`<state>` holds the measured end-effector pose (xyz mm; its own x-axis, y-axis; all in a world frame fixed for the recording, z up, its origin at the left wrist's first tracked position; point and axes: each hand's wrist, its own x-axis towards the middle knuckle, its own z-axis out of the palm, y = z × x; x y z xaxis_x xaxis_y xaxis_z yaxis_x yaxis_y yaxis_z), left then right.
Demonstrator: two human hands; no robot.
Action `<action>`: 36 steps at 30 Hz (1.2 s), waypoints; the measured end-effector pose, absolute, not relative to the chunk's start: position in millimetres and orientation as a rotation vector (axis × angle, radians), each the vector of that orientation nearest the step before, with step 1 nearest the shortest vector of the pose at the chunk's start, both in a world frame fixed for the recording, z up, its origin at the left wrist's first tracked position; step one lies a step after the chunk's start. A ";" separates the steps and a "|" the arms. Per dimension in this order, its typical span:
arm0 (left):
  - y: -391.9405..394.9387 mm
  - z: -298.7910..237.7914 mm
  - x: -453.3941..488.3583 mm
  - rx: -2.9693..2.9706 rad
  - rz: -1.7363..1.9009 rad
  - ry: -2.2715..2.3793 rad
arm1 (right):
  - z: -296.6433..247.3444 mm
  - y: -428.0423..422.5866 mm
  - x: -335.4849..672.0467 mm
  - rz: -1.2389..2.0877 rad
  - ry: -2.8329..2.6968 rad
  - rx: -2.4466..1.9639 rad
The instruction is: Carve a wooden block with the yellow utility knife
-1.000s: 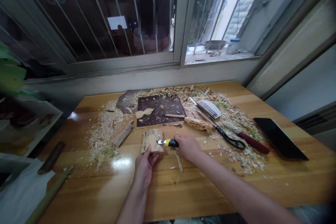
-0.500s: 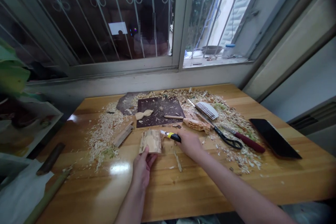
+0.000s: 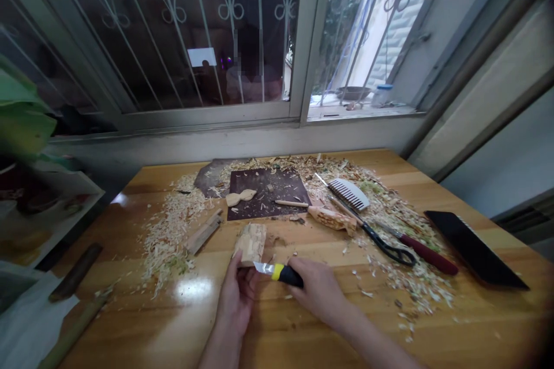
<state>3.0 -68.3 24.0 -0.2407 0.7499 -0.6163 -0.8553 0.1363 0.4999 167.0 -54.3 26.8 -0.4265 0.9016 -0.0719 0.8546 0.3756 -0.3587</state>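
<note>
A pale, rough-cut block of wood (image 3: 252, 242) is gripped at its near end by my left hand (image 3: 238, 288), thumb on one side and fingers underneath. My right hand (image 3: 315, 285) is closed round the black and yellow handle of a utility knife (image 3: 283, 274). Its blade lies at the near right edge of the block, close to my left fingers; whether it is cutting I cannot tell. Beyond the block, a dark mat (image 3: 268, 190) carries a carved bow-shaped wood piece (image 3: 241, 197) and a thin wooden stick (image 3: 292, 203).
Wood shavings (image 3: 173, 230) ring the mat. On the right lie a partly carved wood piece (image 3: 331, 219), a white comb-like tool (image 3: 350, 193), scissors (image 3: 389, 248), a red-handled tool (image 3: 428, 253) and a black flat object (image 3: 476, 251). Wood strips (image 3: 205, 230) and branches (image 3: 75, 271) lie left.
The knife has moved nearer to me, from the block's far right edge to its near end. The block has tilted in my left hand. The whole view has shifted slightly.
</note>
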 end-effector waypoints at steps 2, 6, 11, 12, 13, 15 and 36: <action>-67.4 25.4 3.3 -0.161 1.504 0.982 | 25.3 -53.9 164.4 0.519 -2.494 -1.580; -66.6 29.2 1.8 -0.242 1.461 0.940 | 23.6 -48.3 162.9 0.478 -2.501 -1.575; -60.8 35.2 -1.1 -0.267 1.388 0.965 | 20.4 -30.3 167.3 0.332 -2.530 -1.612; -57.5 35.8 -1.9 -0.254 1.383 0.973 | 19.3 -25.4 168.1 0.308 -2.532 -1.606; -53.8 36.2 -2.7 -0.239 1.379 0.980 | 18.3 -20.0 168.5 0.297 -2.533 -1.592; -45.7 36.0 -3.7 -0.211 1.374 1.000 | 16.7 -7.4 169.0 0.298 -2.540 -1.545; -20.0 19.4 3.5 -0.091 1.405 0.982 | 32.7 20.6 176.3 0.374 -2.496 -1.515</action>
